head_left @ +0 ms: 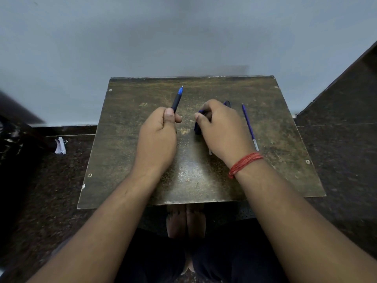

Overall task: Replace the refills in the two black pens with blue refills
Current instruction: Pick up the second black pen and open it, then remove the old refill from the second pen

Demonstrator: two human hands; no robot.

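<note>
on the worn brown wooden surface [265,111] left hand [157,137] gripped one black blue-tipped pen [177,100], seemingly refilled; right hand [222,129] pinched dark pen parts [198,127], slim blue refill [249,125] just beside, unfitted.

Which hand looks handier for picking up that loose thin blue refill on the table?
The right hand: the thin blue refill lies just beside it. The left hand holds the blue-tipped black pen.

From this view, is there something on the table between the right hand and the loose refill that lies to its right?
Nothing visible lies between them. The refill rests alone on the bare table, just right of the right hand, which already pinches a dark blue pen part.
</note>
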